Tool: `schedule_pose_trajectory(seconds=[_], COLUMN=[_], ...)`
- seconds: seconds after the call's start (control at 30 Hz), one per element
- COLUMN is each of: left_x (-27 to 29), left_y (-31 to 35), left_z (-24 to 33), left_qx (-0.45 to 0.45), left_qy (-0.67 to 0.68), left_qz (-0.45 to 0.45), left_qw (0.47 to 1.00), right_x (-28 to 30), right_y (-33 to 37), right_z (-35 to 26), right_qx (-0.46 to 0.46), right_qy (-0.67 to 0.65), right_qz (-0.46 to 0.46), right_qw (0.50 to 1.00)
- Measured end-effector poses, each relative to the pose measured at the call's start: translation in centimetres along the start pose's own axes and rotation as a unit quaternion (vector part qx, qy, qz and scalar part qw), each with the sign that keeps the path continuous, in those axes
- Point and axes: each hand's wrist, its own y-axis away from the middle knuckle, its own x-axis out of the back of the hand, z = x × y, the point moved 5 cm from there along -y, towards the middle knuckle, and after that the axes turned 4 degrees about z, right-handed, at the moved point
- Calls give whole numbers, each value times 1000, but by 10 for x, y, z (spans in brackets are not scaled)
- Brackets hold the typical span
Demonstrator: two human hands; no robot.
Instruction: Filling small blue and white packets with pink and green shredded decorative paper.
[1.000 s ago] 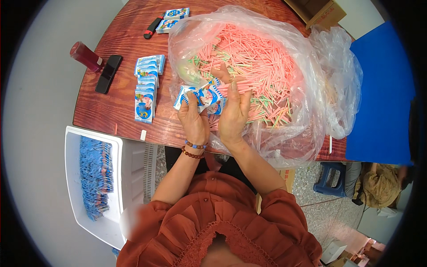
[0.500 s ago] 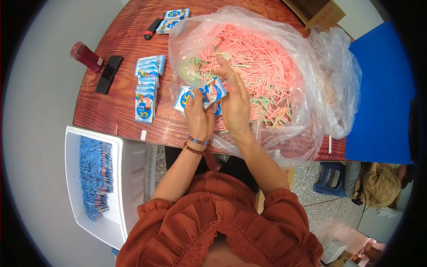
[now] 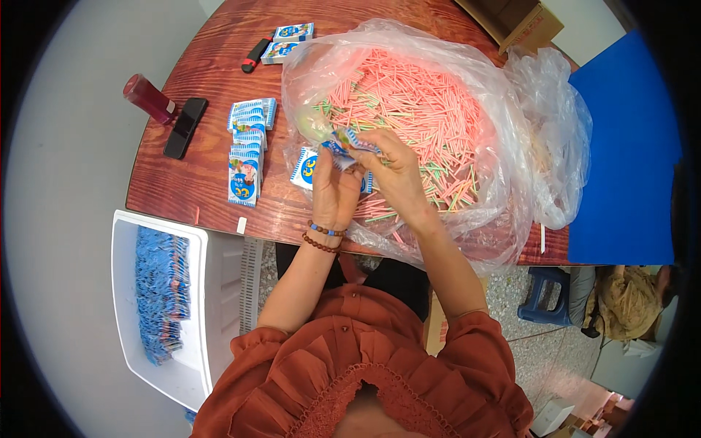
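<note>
A small blue-and-white printed packet [image 3: 345,139] is pinched at its edges between both my hands, its wrapper bent. My left hand [image 3: 334,196], with beaded bracelets at the wrist, has thumb and fingers closed on its near left part. From the right, the fingers of my right hand [image 3: 398,174] curl down over its other end. Another such packet [image 3: 302,169] shows behind my left hand; whether it is held or lies on the table I cannot tell. Just beyond my hands spreads a large open clear plastic bag [image 3: 504,139] of thin pink and green sticks [image 3: 423,102].
On the wooden table [image 3: 212,197] lie overlapping packets [image 3: 247,157], a phone [image 3: 185,128], a red bottle [image 3: 149,98], a black-red cutter [image 3: 255,55] and small boxes [image 3: 294,32]. A white bin [image 3: 208,306] of blue packets stands lower left. A blue board [image 3: 621,160] is at right.
My right hand has come from spread fingers to a closed grip on the packet. The packet has turned and its wrapper now bends between my hands.
</note>
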Motion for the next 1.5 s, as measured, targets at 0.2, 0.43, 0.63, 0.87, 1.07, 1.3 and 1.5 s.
schedule_pose_trajectory(seconds=[0.2, 0.43, 0.63, 0.87, 1.07, 1.3, 1.5], left_x=[-4, -2, -14, 65, 61, 53, 57], left_y=[3, 16, 44, 91, 80, 85, 82], left_z=[17, 40, 101, 188, 170, 176, 170], left_qx=[-10, -9, -134, -392, -323, -357, -353], left_qy=[-8, 48, -28, -559, -810, -806, -795], left_qz=[-15, -11, -78, 192, 136, 171, 169], left_qw=[1000, 999, 987, 705, 470, 441, 463], right_x=[-5, -25, -69, -197, -176, -37, -10], right_y=[-10, -17, -21, 8, 17, 8, 5], right_z=[-6, -22, -64, 31, 30, 10, 45], right_qx=[-109, -128, -31, -327, -252, -59, -86], right_qy=[9, -26, -50, -114, -6, 327, 402], right_qz=[-77, -55, -123, -196, -143, -29, -181], right_qw=[991, 990, 991, 917, 957, 943, 894])
